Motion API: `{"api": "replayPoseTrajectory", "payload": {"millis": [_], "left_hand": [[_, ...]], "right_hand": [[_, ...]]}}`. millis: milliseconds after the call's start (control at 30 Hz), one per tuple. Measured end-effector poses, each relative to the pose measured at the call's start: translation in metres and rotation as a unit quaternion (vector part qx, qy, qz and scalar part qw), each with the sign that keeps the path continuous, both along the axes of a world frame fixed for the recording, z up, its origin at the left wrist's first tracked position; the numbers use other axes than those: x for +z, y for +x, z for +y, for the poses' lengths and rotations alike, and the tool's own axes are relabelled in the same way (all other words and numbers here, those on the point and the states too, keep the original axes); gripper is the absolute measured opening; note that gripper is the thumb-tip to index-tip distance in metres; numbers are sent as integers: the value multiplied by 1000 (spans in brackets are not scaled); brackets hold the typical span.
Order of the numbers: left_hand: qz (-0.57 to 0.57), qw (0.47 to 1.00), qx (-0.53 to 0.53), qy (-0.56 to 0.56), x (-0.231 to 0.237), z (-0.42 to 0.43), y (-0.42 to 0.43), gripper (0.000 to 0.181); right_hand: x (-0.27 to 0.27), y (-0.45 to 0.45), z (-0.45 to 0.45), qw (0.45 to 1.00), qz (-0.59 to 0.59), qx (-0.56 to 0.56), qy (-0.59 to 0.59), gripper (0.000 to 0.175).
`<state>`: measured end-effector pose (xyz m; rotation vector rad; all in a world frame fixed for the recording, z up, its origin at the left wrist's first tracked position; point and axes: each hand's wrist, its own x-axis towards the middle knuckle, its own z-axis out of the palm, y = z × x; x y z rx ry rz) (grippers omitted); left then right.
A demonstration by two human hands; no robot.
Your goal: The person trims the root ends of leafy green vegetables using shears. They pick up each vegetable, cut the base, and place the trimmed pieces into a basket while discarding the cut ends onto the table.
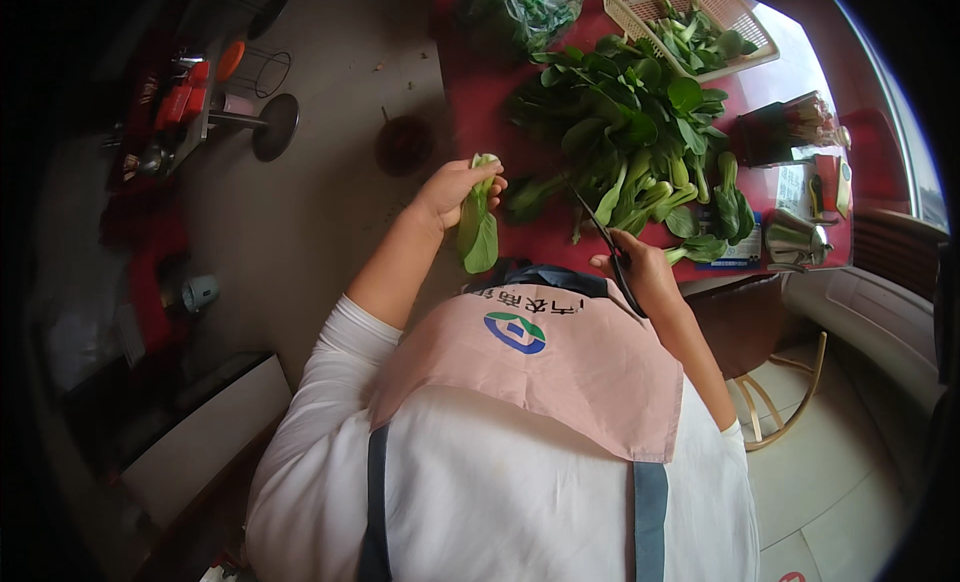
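Note:
My left hand (457,190) grips a head of bok choy (478,229) near the left edge of the red table (517,240); its pale base points up and its leaf hangs down. In my right hand (641,270) is a pair of black scissors (616,258), with the blades pointing up and left over the table. Beyond the blades lies a large heap of bok choy (622,124). Loose heads of bok choy (731,199) lie to the right of the heap, one of them close to my right hand.
A plastic basket (637,19) with greens stands at the back, beside a plastic bag (536,15) of greens. A chopstick holder (772,135) and a metal teapot (796,238) are at the right. A round dark container (405,145) is on the floor left of the table. A chair (739,327) stands below the table's edge.

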<state>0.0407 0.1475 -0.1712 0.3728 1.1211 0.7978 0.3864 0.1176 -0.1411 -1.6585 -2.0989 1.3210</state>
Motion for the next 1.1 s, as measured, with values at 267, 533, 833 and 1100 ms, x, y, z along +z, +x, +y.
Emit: {"api": "replayPoseTrajectory", "payload": {"millis": [267,533,833,1100], "left_hand": [[-241,957,-30,161,90,249,94,35],[409,828,49,379,5,170,73,18],[709,593,-249,290,-122,22,108,54],[621,699,-164,314,-162,9,94,42]], "right_hand": [[7,28,-24,975,92,-107,-171,56],[4,49,-28,985,63,-152,-49,52],[-8,47,-29,989,60,-130,-40,54],[-3,34,-26,989,83,-119,-28,56]]}}
